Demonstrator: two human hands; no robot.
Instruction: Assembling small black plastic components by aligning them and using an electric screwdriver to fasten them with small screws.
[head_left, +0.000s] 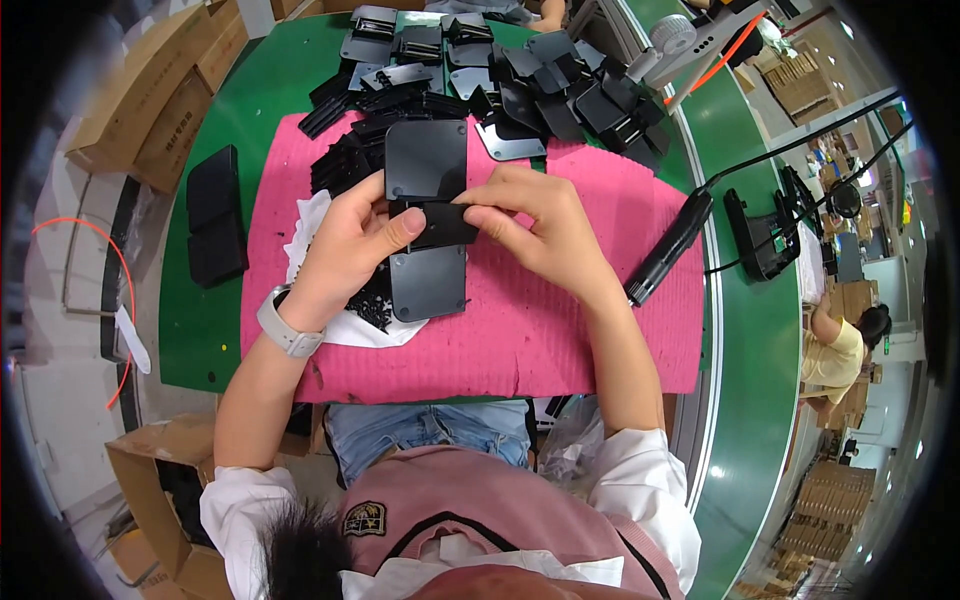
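A black hinged bracket with two flat plates (427,158) stands out over the pink mat in front of me. Its upper plate and lower plate have rounded corners and small holes. Across its middle lies a small black rectangular piece (446,226). My left hand (352,240) is closed around the bracket's left side, the thumb pressing on that middle piece. From the right, my right hand (540,222) pinches the end of the piece between thumb and fingers. Beneath the left hand, small black parts (372,300) lie on a white bag (350,330).
Pink corrugated mat (560,340) covers part of the green table (190,330). Stacked black brackets (560,90) and black strips (350,155) fill the far side. A corded black electric screwdriver (672,245) lies right; a black two-part plate (217,215) lies left. Another person (838,355) sits far right.
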